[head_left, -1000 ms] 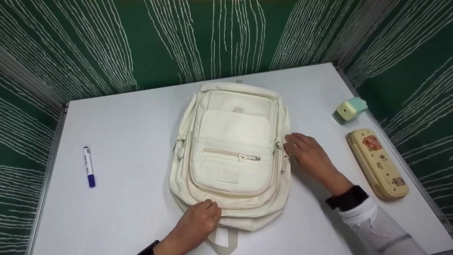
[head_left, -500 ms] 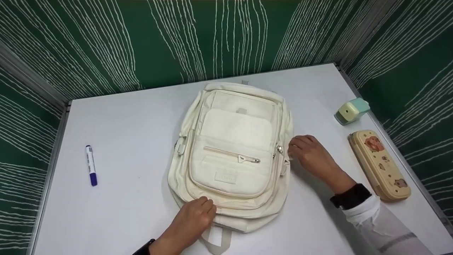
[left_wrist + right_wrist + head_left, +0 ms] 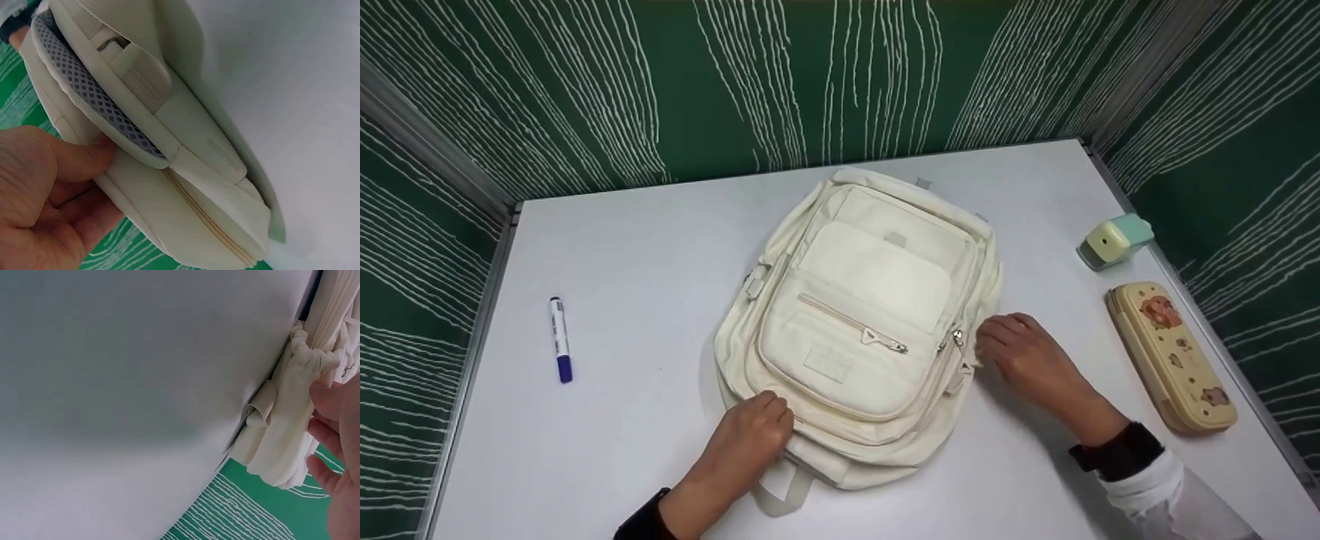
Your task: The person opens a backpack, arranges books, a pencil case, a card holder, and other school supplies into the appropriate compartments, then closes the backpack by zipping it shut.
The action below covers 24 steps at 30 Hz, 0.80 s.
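Note:
A cream backpack [image 3: 877, 292] lies on the white table, front pocket up and turned at a slant. Across its front runs a zipper with a triangular pull [image 3: 877, 337]. My left hand [image 3: 746, 442] grips the bag's near left edge; in the left wrist view, the thumb presses on the fabric beside a strap with grey mesh [image 3: 95, 90], the other fingers curled below. At the right side, my right hand [image 3: 1027, 364] pinches the bag's fabric near a zipper end. The right wrist view has its thumb [image 3: 327, 400] against the gathered side pocket [image 3: 289, 416].
A marker with a blue cap [image 3: 560, 339] lies on the left part of the table [image 3: 622, 420]. To the right are a green and yellow pencil sharpener [image 3: 1114, 240] and a yellow pencil case [image 3: 1174, 356]. Green walls with white lines [image 3: 720, 82] enclose the table.
The backpack has turned clockwise, its far end swinging right and its near end left. My left hand has moved left with it; my right hand has shifted slightly right and nearer.

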Each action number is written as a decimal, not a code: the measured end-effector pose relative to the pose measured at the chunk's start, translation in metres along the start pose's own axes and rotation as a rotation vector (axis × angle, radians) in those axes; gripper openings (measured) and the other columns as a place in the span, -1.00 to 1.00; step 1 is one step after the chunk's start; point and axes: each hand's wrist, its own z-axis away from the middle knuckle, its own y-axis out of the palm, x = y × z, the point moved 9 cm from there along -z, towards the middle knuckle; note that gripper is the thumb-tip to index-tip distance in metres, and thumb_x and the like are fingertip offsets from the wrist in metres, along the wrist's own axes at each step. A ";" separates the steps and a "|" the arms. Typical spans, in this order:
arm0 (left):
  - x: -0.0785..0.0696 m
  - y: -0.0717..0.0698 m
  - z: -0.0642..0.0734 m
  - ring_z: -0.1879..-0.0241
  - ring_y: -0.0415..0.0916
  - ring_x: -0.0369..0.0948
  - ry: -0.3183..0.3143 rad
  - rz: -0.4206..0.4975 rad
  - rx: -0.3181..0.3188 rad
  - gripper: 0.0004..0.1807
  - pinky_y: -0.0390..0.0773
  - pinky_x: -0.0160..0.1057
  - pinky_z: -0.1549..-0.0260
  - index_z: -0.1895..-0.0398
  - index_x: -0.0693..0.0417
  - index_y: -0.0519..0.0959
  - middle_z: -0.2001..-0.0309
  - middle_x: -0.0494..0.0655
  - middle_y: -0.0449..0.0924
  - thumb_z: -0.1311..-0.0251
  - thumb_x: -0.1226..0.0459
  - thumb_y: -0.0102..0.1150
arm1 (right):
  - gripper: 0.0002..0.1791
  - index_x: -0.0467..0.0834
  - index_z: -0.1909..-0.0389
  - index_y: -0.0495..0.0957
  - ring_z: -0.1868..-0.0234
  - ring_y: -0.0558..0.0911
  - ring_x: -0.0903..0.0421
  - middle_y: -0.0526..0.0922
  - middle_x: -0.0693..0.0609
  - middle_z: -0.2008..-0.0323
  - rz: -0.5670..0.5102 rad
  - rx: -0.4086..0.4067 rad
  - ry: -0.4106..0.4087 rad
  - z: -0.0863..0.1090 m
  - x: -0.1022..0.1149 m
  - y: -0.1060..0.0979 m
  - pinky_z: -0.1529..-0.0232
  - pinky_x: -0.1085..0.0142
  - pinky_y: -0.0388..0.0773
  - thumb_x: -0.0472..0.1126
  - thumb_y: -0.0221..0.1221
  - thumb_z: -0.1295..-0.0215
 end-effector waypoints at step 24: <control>0.094 0.017 -0.018 0.40 0.55 -0.11 -0.198 -0.024 0.121 -0.79 0.62 -0.26 0.39 0.56 0.25 0.67 0.52 -0.02 0.55 0.13 0.65 0.46 | -0.74 -0.21 0.30 0.64 0.29 0.64 0.04 0.67 0.02 0.32 -0.003 0.028 -0.057 0.003 0.079 -0.005 0.22 0.13 0.60 -0.42 -0.04 -0.30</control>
